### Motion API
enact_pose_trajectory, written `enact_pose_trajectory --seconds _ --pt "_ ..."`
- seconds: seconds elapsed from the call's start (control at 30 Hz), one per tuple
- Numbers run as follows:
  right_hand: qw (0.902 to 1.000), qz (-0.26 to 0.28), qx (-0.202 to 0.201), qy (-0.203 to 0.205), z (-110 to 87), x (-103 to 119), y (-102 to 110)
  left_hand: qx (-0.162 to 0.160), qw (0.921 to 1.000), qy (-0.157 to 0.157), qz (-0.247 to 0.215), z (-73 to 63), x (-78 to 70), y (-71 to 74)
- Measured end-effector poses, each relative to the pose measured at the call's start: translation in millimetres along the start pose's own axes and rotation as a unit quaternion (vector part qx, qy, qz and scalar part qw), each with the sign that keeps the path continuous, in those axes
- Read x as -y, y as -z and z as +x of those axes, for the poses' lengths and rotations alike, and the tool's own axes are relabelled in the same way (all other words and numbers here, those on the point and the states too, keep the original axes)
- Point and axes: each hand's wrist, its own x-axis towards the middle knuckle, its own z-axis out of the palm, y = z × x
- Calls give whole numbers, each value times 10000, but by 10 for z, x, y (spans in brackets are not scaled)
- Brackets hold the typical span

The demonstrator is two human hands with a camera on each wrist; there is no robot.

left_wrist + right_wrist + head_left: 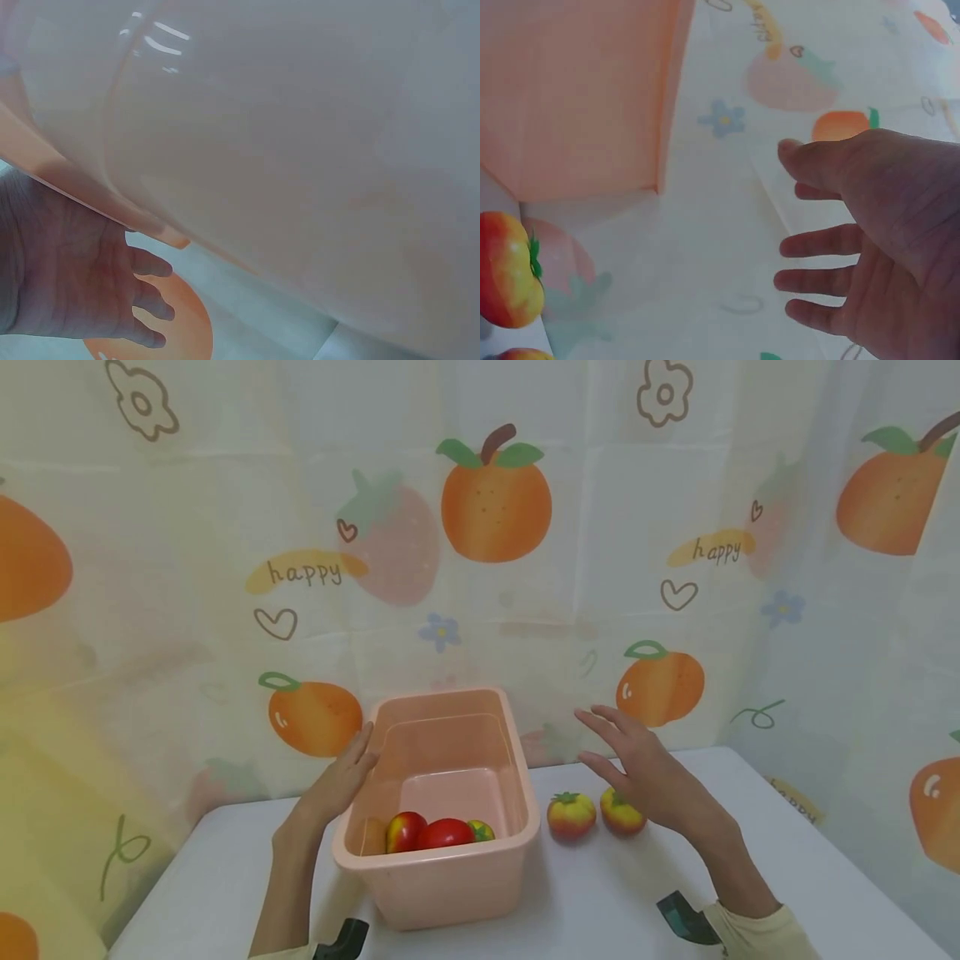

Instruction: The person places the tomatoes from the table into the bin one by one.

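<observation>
A pink plastic bin (pixel 442 889) stands on the white table. My left hand (pixel 341 781) lies against the outside of its left rim, fingers straight; in the left wrist view that hand (pixel 75 262) shows palm and fingers beside the bin's wall (pixel 247 150). Inside the bin lie a red-and-yellow fruit (pixel 406 832), a red fruit (pixel 446 834) and a part-hidden green-yellow one (pixel 481 832). Right of the bin, my right hand (pixel 637 768) is raised with spread fingers, holding nothing. Below it sit two yellow-red fruits with green leafy tops, one nearer the bin (pixel 572 816) and one partly behind the hand (pixel 622 814).
A fruit-printed cloth (pixel 510 610) hangs right behind the table and bin. The white table (pixel 795 860) extends to both sides, its right edge sloping toward the front. Dark bands (pixel 686 918) sit at my sleeve cuffs.
</observation>
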Motion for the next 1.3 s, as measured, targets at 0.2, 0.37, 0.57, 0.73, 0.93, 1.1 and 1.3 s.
enact_pose_trajectory --seconds 0.2,0.37,0.57,0.73,0.93,1.1,1.3 --pt "9998 0 8 178 -55 -93 82 23 10000 9 55 3 -2 6" --pt "9996 -175 212 66 -80 -134 120 25 9999 38 102 12 -2 13" --pt "9980 -388 450 -236 -65 -217 83 44 9999 92 114 14 -17 17" --pt "9969 -554 489 -268 -33 -322 32 35 9999 106 75 11 -15 16" --pt "9971 -420 612 -175 62 -538 -4 13 10000 30 79 16 28 20" --pt "9960 228 763 -401 154 -796 -66 -27 9999 -162 7 35 42 -6" --pt "9862 307 1405 -822 154 -947 -189 -30 10000 -27 -35 27 35 -16"
